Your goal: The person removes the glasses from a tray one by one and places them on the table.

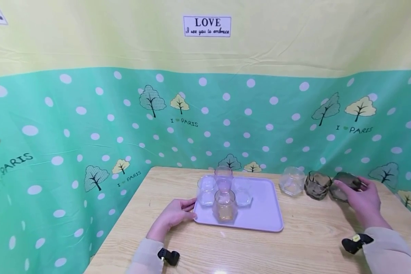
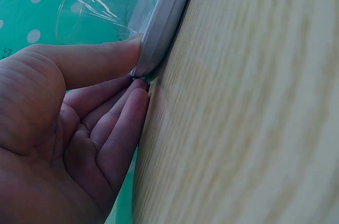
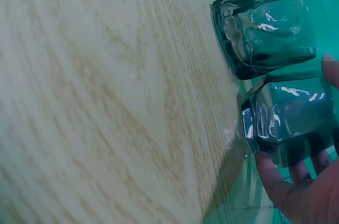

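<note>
My left hand [image 1: 174, 213] pinches the left edge of a lilac tray [image 1: 263, 205]. In the left wrist view its thumb lies on the tray rim [image 2: 164, 25] and the fingertips meet the edge from below. Grouped on the tray's left half are a pink glass [image 1: 223, 177], an amber glass [image 1: 225, 209] and two clear glasses [image 1: 206, 192]. At the far right my right hand [image 1: 366, 199] grips a smoky grey faceted glass [image 3: 296, 110], thumb on one side and fingers on the other. It stands upright, its base close to the table.
Left of the held glass stand another dark glass [image 1: 317, 186], wavy-sided, and a clear glass [image 1: 292, 182], in a row near the back edge. The wooden table [image 1: 253, 251] meets a green and yellow patterned curtain [image 1: 205, 140] behind.
</note>
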The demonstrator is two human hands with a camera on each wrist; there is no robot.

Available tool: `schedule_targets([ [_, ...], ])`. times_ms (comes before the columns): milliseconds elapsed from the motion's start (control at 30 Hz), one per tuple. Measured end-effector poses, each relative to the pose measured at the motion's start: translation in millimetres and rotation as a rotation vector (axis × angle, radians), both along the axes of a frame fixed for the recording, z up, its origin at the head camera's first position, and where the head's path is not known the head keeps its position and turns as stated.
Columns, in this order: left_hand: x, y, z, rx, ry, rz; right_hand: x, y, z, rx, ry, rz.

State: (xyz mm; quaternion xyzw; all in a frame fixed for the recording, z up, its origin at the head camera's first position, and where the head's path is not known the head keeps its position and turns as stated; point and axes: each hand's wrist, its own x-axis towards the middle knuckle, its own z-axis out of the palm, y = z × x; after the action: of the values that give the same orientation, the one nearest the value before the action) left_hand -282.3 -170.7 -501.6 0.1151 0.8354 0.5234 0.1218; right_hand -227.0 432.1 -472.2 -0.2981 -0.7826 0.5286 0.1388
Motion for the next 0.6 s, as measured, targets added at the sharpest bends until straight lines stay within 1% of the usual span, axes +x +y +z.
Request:
schedule_targets([
  [167, -0.3, 1.3, -0.1, 0.001, -0.001, -0.006, 2.4, 0.5, -0.2, -0.005, -0.005, 0.002],
  [400, -1.3, 1.0, -2.5, 0.016, -0.006, -0.004, -0.6, 1.0, -5.7, -0.017, 0.008, -0.001],
  [600, -1.6, -0.2, -3.2, 0.03, -0.009, -0.007, -2.1, 0.0, -7.2, -0.024, 0.013, -0.008],
])
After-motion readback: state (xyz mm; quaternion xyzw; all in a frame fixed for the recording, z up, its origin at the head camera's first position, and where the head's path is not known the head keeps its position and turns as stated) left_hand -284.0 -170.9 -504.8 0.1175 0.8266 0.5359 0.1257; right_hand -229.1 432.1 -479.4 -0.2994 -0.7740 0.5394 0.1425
